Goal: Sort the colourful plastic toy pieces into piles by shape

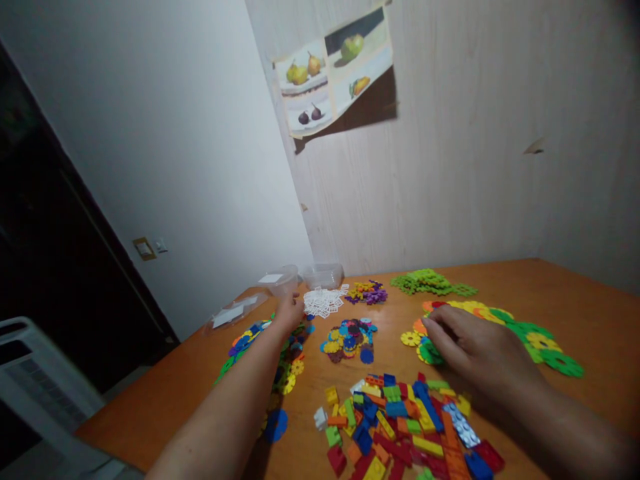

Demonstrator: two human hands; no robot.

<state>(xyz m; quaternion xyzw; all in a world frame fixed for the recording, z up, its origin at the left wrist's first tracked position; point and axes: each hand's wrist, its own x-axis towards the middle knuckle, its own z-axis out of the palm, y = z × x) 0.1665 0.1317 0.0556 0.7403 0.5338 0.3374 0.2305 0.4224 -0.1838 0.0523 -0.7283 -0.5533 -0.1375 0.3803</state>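
Reaching seems the step, left hand (290, 312) beside white pieces (324, 303), right hand (470, 341) over flower discs (543, 341), whether either grips anything unclear, the next move likely needing light pinching.

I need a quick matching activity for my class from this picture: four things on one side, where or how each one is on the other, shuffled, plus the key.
Column 1
1. Left hand
2. Right hand
3. Fruit pictures
4. Building bricks

Column 2
A. In a loose, many-coloured heap
B. Beside the white pieces
C. Up on the wall
D. At the flower-shaped discs on the right

Pairs: 1-B, 2-D, 3-C, 4-A
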